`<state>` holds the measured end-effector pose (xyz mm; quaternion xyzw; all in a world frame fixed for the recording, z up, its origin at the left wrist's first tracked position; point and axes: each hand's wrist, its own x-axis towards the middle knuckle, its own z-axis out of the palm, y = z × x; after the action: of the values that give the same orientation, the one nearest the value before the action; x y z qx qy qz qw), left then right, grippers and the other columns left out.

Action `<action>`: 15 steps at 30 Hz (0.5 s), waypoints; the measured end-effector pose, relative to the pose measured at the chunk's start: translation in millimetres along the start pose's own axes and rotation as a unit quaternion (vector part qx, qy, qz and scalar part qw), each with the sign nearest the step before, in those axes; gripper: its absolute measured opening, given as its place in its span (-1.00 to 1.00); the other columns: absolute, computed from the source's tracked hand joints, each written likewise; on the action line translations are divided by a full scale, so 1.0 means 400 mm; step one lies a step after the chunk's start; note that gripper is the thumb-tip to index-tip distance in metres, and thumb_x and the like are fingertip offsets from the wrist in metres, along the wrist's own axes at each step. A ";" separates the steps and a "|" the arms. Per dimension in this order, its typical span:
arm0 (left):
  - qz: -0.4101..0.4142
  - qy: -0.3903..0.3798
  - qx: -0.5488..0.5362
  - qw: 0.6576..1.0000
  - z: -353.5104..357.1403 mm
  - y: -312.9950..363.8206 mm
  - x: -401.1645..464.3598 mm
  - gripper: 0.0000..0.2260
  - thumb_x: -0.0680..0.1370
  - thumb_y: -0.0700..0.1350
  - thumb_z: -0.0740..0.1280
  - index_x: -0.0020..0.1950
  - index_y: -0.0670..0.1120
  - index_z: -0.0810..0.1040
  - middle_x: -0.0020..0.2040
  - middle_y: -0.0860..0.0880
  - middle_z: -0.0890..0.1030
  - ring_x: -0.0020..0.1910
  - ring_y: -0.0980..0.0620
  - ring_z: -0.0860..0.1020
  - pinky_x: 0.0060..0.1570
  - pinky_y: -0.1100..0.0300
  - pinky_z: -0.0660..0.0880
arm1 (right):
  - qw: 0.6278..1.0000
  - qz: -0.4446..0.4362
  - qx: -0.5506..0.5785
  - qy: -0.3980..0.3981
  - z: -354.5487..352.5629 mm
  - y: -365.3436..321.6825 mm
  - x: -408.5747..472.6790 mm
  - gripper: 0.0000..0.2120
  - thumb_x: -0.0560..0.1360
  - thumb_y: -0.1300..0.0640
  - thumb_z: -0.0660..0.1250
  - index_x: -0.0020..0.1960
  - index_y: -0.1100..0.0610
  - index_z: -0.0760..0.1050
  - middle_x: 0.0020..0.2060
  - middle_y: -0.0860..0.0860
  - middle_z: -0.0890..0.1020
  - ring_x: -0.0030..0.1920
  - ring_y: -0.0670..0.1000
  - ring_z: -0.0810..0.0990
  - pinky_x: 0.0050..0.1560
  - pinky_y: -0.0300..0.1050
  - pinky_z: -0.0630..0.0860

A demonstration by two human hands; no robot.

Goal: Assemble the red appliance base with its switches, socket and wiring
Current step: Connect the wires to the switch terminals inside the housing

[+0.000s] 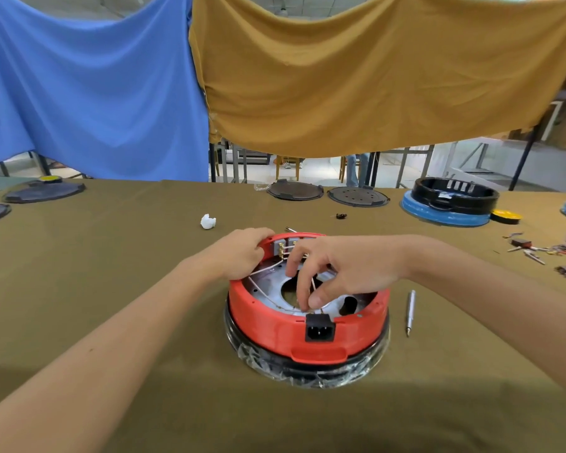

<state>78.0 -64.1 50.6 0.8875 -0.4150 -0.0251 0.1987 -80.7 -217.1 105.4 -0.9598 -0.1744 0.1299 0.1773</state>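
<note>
Resting place: the round red plastic appliance base [275, 325] is sitting upside down on a black ring wrapped in clear film [307, 374], near the middle of the olive-cloth tabletop [111, 256].
Left hand: the left hand [239, 253] is lying over the far-left rim, its fingers [258, 233] curled over the edge beside the grey switches with brass terminals [281, 248].
Right hand: the right hand [343, 266] is reaching down into the base, thumb and fingers [303, 289] pinching closed on thin white wiring [312, 284] just behind the black power socket [320, 328] in the near wall.
Edges: the near tabletop edge is lying out of view; the far edge is running beneath the hanging blue and mustard cloths [340, 76].
Open room: bare cloth is lying wide on the left and in front; a slim silver screwdriver [410, 312] is lying just right of the base.
Far clutter: dark round plates [294, 191], a blue-and-black base [451, 201] and loose small parts [546, 251] are sitting well apart.
Writing: no lettering is legible.
</note>
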 end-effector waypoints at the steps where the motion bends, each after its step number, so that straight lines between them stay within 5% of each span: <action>1: -0.002 0.003 0.005 1.000 0.005 -0.001 0.004 -0.58 0.57 -0.31 0.10 0.38 -0.07 0.46 0.29 -0.10 0.57 0.22 -0.13 0.50 0.23 0.00 0.42 | 1.000 -0.005 0.001 -0.007 -0.001 -0.001 0.004 -0.81 0.53 0.14 0.42 -0.13 -0.17 0.59 0.19 -0.12 0.51 0.17 -0.28 0.41 0.01 -0.63 0.20; 6: -0.019 0.026 0.004 0.999 0.019 -0.012 0.015 -0.57 0.60 -0.27 0.11 0.45 -0.05 0.40 0.36 -0.10 0.52 0.28 -0.12 0.47 0.28 0.00 0.40 | 0.999 -0.017 0.005 -0.032 0.001 -0.006 0.023 -0.75 0.54 0.21 0.40 -0.18 -0.13 0.56 0.00 -0.02 0.62 0.01 -0.16 0.54 0.04 -0.47 0.37; 15: -0.028 -0.008 0.042 0.999 0.024 -0.002 0.025 -0.60 0.62 -0.25 0.07 0.44 -0.06 0.35 0.27 -0.16 0.55 0.16 -0.18 0.51 0.17 -0.07 0.46 | 0.999 -0.040 0.031 -0.007 0.027 0.005 0.028 -0.64 0.50 0.21 0.44 -0.25 -0.25 0.53 -0.15 -0.19 0.48 -0.07 -0.27 0.43 0.01 -0.49 0.30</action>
<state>83.2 -74.1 42.7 0.9061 -0.3921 -0.0201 0.1574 -73.3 -211.2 92.9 -0.9452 -0.2099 0.1351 0.2105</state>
